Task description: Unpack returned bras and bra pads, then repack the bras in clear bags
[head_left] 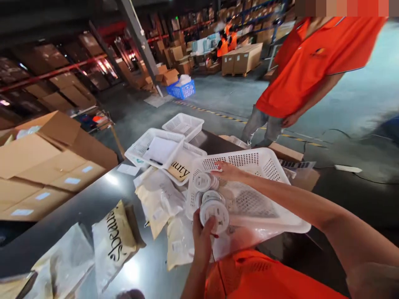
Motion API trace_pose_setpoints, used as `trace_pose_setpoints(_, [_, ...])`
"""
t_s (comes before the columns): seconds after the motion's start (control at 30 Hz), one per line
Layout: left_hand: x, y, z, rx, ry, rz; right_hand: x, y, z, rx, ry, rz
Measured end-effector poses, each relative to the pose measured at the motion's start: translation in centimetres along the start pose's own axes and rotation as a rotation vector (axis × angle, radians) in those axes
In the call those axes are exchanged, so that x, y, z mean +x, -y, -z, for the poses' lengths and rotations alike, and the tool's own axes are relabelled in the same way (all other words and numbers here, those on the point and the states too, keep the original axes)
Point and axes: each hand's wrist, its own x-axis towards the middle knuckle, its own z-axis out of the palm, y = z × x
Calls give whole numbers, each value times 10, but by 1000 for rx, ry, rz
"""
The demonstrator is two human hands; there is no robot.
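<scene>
My left hand [204,236] grips a round, flat container with a pale lid [215,216], thumb on its face, at the near left edge of a large white plastic basket [271,166]. Behind it, more round containers [202,181] stand on edge in a row along the basket's left side. My right hand [229,171] reaches across the basket, its fingers apart just above the far end of that row. Whether its fingertips touch a container is not clear. A perforated basket floor shows to the right of the containers.
Cream packages [115,236] with black lettering and clear-wrapped packets [158,199] lie on the dark table. Smaller white baskets [183,124] stand at its far end, one holding paper and a pen. Cardboard boxes [46,162] rise at left. A person in an orange shirt [311,66] stands opposite.
</scene>
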Motion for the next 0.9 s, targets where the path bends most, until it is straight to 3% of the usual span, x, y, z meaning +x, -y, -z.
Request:
trace_pose_setpoints(0.17, [-16,11,50,-60,-302,-2,25,7,-37,-33,78,3])
trace_pose_setpoints(0.33, [-16,6,77,-76,-456,29,16,8,-37,168,36,1])
trace_pose_setpoints(0.5, [-7,-3,75,-85,-404,-10,-27,22,1,530,-66,-61])
trace_pose_setpoints(0.7, [-3,-12,56,-6,-223,-55,-83,54,57,1218,-104,101])
trace_pose_setpoints(0.9, [-6,-13,50,-3,-180,-56,-113,61,63,1239,-165,182])
